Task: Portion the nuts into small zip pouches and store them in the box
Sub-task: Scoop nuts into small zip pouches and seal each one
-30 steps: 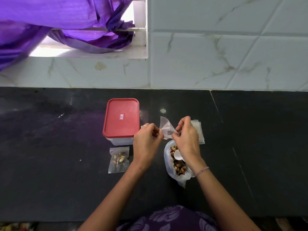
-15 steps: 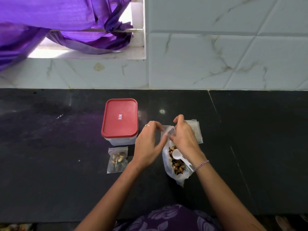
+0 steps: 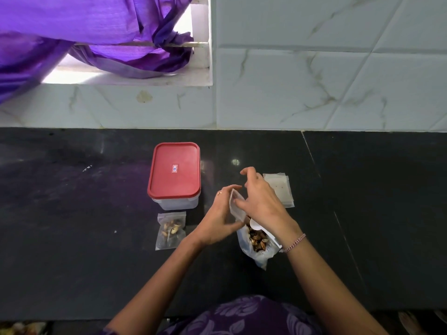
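My left hand (image 3: 219, 220) holds an empty clear zip pouch (image 3: 235, 206) upright just above the open bag of nuts (image 3: 256, 245). My right hand (image 3: 262, 201) hovers over the pouch with its fingers spread and loosely bent, a fingertip at the pouch's edge. A white spoon (image 3: 260, 229) lies in the nut bag under my right wrist. One filled zip pouch (image 3: 170, 230) lies flat on the counter in front of the box (image 3: 174, 175), whose red lid is on.
A small stack of empty pouches (image 3: 280, 189) lies to the right of my hands. The black counter (image 3: 72, 213) runs back to a tiled wall (image 3: 314, 81). A purple curtain (image 3: 84, 27) hangs at the window on the upper left.
Both hands have lowered the empty pouch from mid-air to just above the nut bag. My right hand let go of its pinch on the pouch and spread its fingers.
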Demonstrator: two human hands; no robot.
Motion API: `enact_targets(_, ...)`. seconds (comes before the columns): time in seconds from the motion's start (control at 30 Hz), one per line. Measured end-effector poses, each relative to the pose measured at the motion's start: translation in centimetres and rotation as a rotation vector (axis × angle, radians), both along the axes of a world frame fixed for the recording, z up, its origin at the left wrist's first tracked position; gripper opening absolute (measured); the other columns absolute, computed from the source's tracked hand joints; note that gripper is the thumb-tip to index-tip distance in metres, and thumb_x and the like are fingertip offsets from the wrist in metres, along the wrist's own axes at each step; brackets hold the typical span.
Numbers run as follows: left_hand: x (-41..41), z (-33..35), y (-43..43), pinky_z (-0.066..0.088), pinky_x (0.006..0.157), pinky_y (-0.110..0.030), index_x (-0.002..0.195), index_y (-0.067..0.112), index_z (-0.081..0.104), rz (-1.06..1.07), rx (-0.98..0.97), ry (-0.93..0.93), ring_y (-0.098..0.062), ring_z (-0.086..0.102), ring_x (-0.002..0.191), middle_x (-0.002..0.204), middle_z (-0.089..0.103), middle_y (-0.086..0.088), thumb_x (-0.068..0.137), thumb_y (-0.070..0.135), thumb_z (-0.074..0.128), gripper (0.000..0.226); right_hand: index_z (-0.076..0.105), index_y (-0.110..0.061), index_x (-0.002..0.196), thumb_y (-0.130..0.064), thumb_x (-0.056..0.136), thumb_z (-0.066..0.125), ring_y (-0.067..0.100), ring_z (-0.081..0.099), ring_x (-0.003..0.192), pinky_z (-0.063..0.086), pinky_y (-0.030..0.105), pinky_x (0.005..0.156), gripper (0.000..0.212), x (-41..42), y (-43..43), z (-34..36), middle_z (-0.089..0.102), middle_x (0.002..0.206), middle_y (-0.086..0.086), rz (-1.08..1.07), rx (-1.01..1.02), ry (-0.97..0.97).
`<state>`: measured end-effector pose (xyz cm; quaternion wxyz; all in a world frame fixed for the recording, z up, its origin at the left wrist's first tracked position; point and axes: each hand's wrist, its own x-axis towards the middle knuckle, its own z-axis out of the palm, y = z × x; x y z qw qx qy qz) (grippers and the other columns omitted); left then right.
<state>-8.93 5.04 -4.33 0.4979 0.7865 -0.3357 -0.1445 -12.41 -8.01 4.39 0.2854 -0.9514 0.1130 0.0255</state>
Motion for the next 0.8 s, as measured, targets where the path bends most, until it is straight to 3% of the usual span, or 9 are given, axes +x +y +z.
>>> enact_targets(0.1, 0.0, 0.0, 0.1, 0.048, 0.095, -0.042, 0.126, 0.022, 0.041, 0.058, -0.064, 0.000, -0.016, 0.050, 0.112, 0.118, 0.048, 0.004, 0.081, 0.028, 0.070, 0.054, 0.031, -0.028, 0.136, -0.033, 0.086, 0.067, 0.008, 0.060, 0.095, 0.054, 0.028, 0.083, 0.061, -1.2, -0.5, 1.1, 0.047, 0.128, -0.002, 0.048, 0.166, -0.085)
enact_targets(0.17, 0.0, 0.1, 0.3, 0.048, 0.093, -0.041, 0.124, 0.019, 0.043, 0.076, -0.114, 0.005, -0.018, 0.051, 0.108, 0.115, 0.049, 0.002, 0.081, 0.041, 0.066, 0.054, 0.038, -0.034, 0.132, -0.035, 0.084, 0.068, 0.002, 0.054, 0.103, 0.052, 0.024, 0.088, 0.057, -2.3, -1.1, 1.7, 0.042, 0.129, -0.011, 0.178, 0.206, -0.141)
enact_targets(0.27, 0.0, 0.0, 0.5, 0.048, 0.090, -0.035, 0.122, 0.015, 0.045, 0.083, -0.140, 0.017, -0.018, 0.051, 0.104, 0.112, 0.048, 0.002, 0.077, 0.055, 0.066, 0.064, 0.048, -0.035, 0.126, -0.042, 0.078, 0.072, 0.004, 0.038, 0.121, 0.042, 0.020, 0.090, 0.054, -3.7, -1.7, 1.5, 0.034, 0.135, -0.014, 0.360, -0.033, -0.139)
enact_targets(0.4, -0.2, -0.1, 0.4, 0.049, 0.093, -0.036, 0.124, 0.017, 0.043, 0.052, -0.133, 0.033, -0.019, 0.052, 0.107, 0.114, 0.049, 0.002, 0.076, 0.041, 0.069, 0.060, 0.059, -0.031, 0.113, -0.043, 0.079, 0.070, 0.010, 0.034, 0.125, 0.040, 0.019, 0.085, 0.038, -4.2, -1.3, 0.2, 0.036, 0.140, -0.007, 0.380, -0.270, -0.215)
enact_targets(0.57, -0.3, -0.2, 0.6, 0.050, 0.092, -0.038, 0.122, 0.015, 0.047, 0.055, -0.114, 0.010, -0.018, 0.052, 0.107, 0.114, 0.048, 0.003, 0.077, 0.030, 0.065, 0.051, 0.067, -0.022, 0.093, -0.032, 0.083, 0.070, 0.013, 0.043, 0.117, 0.045, 0.021, 0.079, 0.015, -3.9, -1.4, -0.7, 0.050, 0.128, -0.001, 0.347, -0.256, -0.334)
enact_targets(0.67, -0.3, 0.1, 0.8, 0.050, 0.090, -0.034, 0.122, 0.015, 0.046, 0.066, -0.116, 0.030, -0.017, 0.053, 0.106, 0.113, 0.050, 0.004, 0.076, 0.030, 0.067, 0.053, 0.067, -0.020, 0.090, -0.031, 0.083, 0.070, 0.012, 0.043, 0.113, 0.047, 0.022, 0.077, 0.013, -4.1, -1.6, -0.8, 0.052, 0.120, -0.002, 0.340, -0.196, -0.379)
enact_targets(0.8, -0.4, 0.0, 0.8, 0.049, 0.097, -0.042, 0.131, 0.022, 0.038, 0.060, -0.114, 0.020, -0.022, 0.050, 0.118, 0.125, 0.047, 0.001, 0.074, 0.030, 0.074, 0.068, 0.068, -0.021, 0.089, -0.030, 0.079, 0.074, 0.013, 0.046, 0.109, 0.046, 0.019, 0.072, 0.015, -4.2, -1.4, -1.4, 0.054, 0.114, -0.002, 0.328, -0.266, -0.409)
